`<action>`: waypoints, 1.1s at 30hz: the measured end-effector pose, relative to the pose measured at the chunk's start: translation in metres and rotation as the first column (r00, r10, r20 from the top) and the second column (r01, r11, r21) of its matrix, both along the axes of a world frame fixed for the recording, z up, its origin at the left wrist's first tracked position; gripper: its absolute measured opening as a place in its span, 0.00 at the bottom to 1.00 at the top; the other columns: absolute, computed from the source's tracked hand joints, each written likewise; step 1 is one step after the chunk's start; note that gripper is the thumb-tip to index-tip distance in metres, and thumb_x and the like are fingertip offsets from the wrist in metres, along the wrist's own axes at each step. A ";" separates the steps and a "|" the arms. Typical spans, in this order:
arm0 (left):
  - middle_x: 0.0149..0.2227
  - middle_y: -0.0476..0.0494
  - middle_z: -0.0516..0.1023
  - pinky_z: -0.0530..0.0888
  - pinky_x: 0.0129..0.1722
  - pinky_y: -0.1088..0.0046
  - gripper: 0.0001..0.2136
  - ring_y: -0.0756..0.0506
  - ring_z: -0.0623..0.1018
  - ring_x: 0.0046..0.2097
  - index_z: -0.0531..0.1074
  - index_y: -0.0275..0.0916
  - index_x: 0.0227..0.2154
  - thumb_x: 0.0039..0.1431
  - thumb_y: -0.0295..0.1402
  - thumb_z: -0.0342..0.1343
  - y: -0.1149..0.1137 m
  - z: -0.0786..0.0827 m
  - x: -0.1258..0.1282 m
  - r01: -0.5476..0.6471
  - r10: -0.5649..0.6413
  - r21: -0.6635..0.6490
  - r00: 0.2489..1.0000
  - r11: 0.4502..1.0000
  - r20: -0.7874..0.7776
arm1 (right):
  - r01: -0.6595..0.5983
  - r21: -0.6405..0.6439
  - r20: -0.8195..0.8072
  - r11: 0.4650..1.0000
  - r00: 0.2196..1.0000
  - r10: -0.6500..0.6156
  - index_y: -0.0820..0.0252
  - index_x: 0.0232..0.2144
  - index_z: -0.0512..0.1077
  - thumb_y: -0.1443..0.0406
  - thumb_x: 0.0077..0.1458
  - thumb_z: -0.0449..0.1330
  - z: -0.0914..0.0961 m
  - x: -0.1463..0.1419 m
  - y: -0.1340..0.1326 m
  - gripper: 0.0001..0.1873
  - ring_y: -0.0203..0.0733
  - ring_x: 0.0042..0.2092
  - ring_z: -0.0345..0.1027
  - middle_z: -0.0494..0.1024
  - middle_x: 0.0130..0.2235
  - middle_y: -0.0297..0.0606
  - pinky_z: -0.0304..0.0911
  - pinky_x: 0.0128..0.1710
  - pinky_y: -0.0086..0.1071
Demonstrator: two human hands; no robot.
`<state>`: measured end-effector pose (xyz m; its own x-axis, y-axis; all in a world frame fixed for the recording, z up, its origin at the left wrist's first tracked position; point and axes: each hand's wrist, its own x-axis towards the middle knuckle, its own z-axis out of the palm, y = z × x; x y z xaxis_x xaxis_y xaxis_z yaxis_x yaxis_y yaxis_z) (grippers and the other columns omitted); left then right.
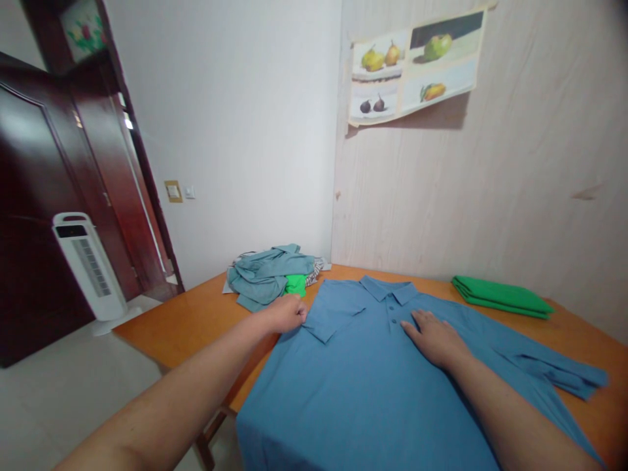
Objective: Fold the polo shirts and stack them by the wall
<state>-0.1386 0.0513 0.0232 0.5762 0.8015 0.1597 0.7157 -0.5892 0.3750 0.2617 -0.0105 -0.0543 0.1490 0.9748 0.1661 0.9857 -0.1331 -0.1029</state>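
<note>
A blue polo shirt [363, 386] lies front up across the table, collar toward the wall, its lower part hanging over the near edge. Its left-hand sleeve is folded inward over the chest, while the other sleeve stretches out to the right. My left hand [288, 314] is closed at the folded sleeve side, pinching the shirt's edge. Flat on the chest, just right of the button placket, rests my right hand [436, 337] with its fingers spread.
A heap of crumpled clothes [269, 271] sits at the table's back left. Folded green cloth [503, 296] lies at the back right. The wooden table [196, 320] meets the wall behind. A white tower fan or heater [88, 265] stands on the floor near a dark door [34, 196].
</note>
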 end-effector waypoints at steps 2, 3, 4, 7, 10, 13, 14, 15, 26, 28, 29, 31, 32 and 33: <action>0.24 0.50 0.74 0.67 0.35 0.74 0.07 0.46 0.73 0.32 0.72 0.41 0.18 0.45 0.23 0.56 0.002 0.003 0.003 0.002 -0.002 0.000 1.000 1.000 -0.004 | 0.000 -0.002 0.005 1.000 1.000 0.000 0.69 0.65 0.60 0.45 0.64 0.40 0.000 0.001 0.000 0.41 0.58 0.68 0.51 0.61 0.67 0.52 0.48 0.66 0.53; 0.24 0.50 0.74 0.67 0.34 0.75 0.07 0.47 0.73 0.31 0.72 0.40 0.18 0.46 0.24 0.55 0.004 0.004 0.005 0.000 0.000 0.007 1.000 1.000 0.002 | -0.001 -0.005 0.006 1.000 1.000 0.001 0.69 0.65 0.61 0.44 0.64 0.40 0.000 0.001 0.000 0.41 0.58 0.68 0.51 0.61 0.67 0.52 0.47 0.66 0.53; 0.24 0.50 0.73 0.67 0.34 0.75 0.06 0.47 0.72 0.31 0.72 0.40 0.20 0.49 0.25 0.55 0.004 0.006 0.008 -0.003 0.003 0.020 1.000 1.000 0.013 | -0.003 -0.006 0.005 1.000 1.000 0.003 0.68 0.65 0.61 0.44 0.64 0.40 0.000 0.001 0.000 0.41 0.58 0.68 0.51 0.61 0.67 0.52 0.47 0.66 0.53; 0.29 0.50 0.75 0.67 0.35 0.76 0.07 0.48 0.73 0.34 0.72 0.40 0.26 0.55 0.27 0.50 0.004 0.010 0.019 -0.011 0.008 0.065 0.998 0.998 0.054 | -0.002 -0.009 0.003 1.000 1.000 0.002 0.68 0.65 0.61 0.44 0.64 0.40 0.000 0.001 -0.001 0.41 0.57 0.69 0.51 0.60 0.67 0.52 0.47 0.66 0.53; 0.30 0.50 0.76 0.66 0.32 0.77 0.07 0.49 0.73 0.33 0.73 0.39 0.30 0.55 0.27 0.49 -0.002 0.010 0.027 0.022 -0.025 0.054 0.999 0.998 0.040 | -0.001 -0.014 0.009 1.000 1.000 0.001 0.69 0.66 0.60 0.45 0.64 0.39 0.002 0.000 -0.002 0.41 0.57 0.69 0.51 0.60 0.68 0.52 0.47 0.66 0.53; 0.25 0.51 0.75 0.64 0.28 0.77 0.07 0.49 0.72 0.29 0.73 0.39 0.25 0.54 0.27 0.51 -0.006 0.006 0.029 0.065 -0.065 0.006 0.997 0.998 -0.031 | 0.004 -0.022 0.007 1.000 1.000 -0.004 0.69 0.66 0.60 0.44 0.64 0.38 0.004 -0.001 -0.003 0.42 0.57 0.69 0.50 0.59 0.68 0.51 0.47 0.66 0.53; 0.24 0.51 0.74 0.63 0.27 0.77 0.07 0.49 0.72 0.27 0.72 0.39 0.23 0.53 0.27 0.51 -0.006 0.005 0.029 0.071 -0.071 -0.005 0.996 0.997 -0.055 | 0.004 -0.022 0.006 1.000 1.000 -0.004 0.69 0.66 0.60 0.44 0.64 0.38 0.004 -0.002 -0.003 0.42 0.57 0.69 0.50 0.59 0.68 0.51 0.47 0.66 0.53; 0.22 0.51 0.74 0.63 0.26 0.76 0.08 0.49 0.71 0.27 0.71 0.39 0.21 0.53 0.26 0.52 -0.005 0.004 0.028 0.072 -0.073 -0.012 0.994 0.997 -0.076 | 0.004 -0.022 0.005 1.000 1.000 -0.004 0.69 0.66 0.60 0.45 0.64 0.39 0.004 -0.002 -0.003 0.42 0.57 0.69 0.49 0.60 0.68 0.52 0.47 0.66 0.53; 0.42 0.42 0.78 0.70 0.47 0.69 0.10 0.43 0.75 0.45 0.75 0.39 0.41 0.60 0.30 0.51 -0.009 -0.001 0.065 0.070 -0.059 0.192 0.996 0.979 -0.065 | 0.003 -0.021 -0.001 1.000 1.000 -0.003 0.70 0.66 0.60 0.45 0.64 0.39 0.005 -0.002 -0.003 0.42 0.58 0.69 0.50 0.59 0.68 0.52 0.46 0.66 0.54; 0.47 0.39 0.77 0.69 0.53 0.67 0.13 0.42 0.74 0.50 0.74 0.38 0.47 0.63 0.33 0.50 -0.013 -0.011 0.073 0.146 -0.130 0.238 0.988 0.960 -0.080 | 0.005 -0.026 0.005 1.000 1.000 -0.005 0.70 0.66 0.60 0.45 0.64 0.39 0.005 -0.002 -0.003 0.42 0.58 0.69 0.49 0.59 0.68 0.52 0.46 0.66 0.53; 0.49 0.38 0.77 0.69 0.54 0.66 0.14 0.41 0.74 0.51 0.74 0.38 0.48 0.64 0.34 0.49 -0.014 -0.015 0.076 0.192 -0.173 0.246 0.980 0.950 -0.100 | 0.006 -0.030 0.009 1.000 1.000 -0.006 0.69 0.66 0.60 0.45 0.64 0.39 0.005 -0.002 -0.004 0.42 0.57 0.69 0.49 0.59 0.68 0.51 0.46 0.66 0.52; 0.49 0.38 0.77 0.69 0.55 0.66 0.15 0.41 0.75 0.51 0.75 0.38 0.49 0.64 0.36 0.50 -0.013 -0.022 0.080 0.264 -0.239 0.213 0.962 0.941 -0.134 | 0.010 -0.034 0.014 0.999 1.000 -0.010 0.69 0.66 0.60 0.45 0.64 0.39 0.005 -0.002 -0.004 0.42 0.57 0.69 0.49 0.59 0.68 0.51 0.46 0.66 0.52; 0.48 0.39 0.78 0.70 0.54 0.67 0.15 0.41 0.76 0.50 0.76 0.39 0.48 0.64 0.37 0.51 -0.011 -0.024 0.081 0.267 -0.246 0.180 0.961 0.947 -0.128 | 0.013 -0.034 0.015 0.999 1.000 -0.012 0.69 0.66 0.60 0.45 0.64 0.39 0.005 -0.003 -0.004 0.42 0.57 0.69 0.49 0.59 0.68 0.50 0.46 0.66 0.52; 0.47 0.41 0.80 0.71 0.52 0.68 0.14 0.42 0.76 0.49 0.77 0.40 0.46 0.63 0.37 0.52 -0.007 -0.024 0.081 0.245 -0.231 0.149 0.967 0.958 -0.105 | 0.014 -0.032 0.014 0.999 1.000 -0.014 0.68 0.66 0.60 0.45 0.64 0.39 0.006 -0.003 -0.005 0.42 0.57 0.69 0.49 0.59 0.68 0.50 0.45 0.66 0.52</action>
<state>-0.0577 0.0441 -0.0009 0.7641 0.6078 0.2160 0.5731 -0.7934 0.2053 0.2583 -0.0150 -0.0488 0.1608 0.9774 0.1373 0.9850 -0.1502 -0.0844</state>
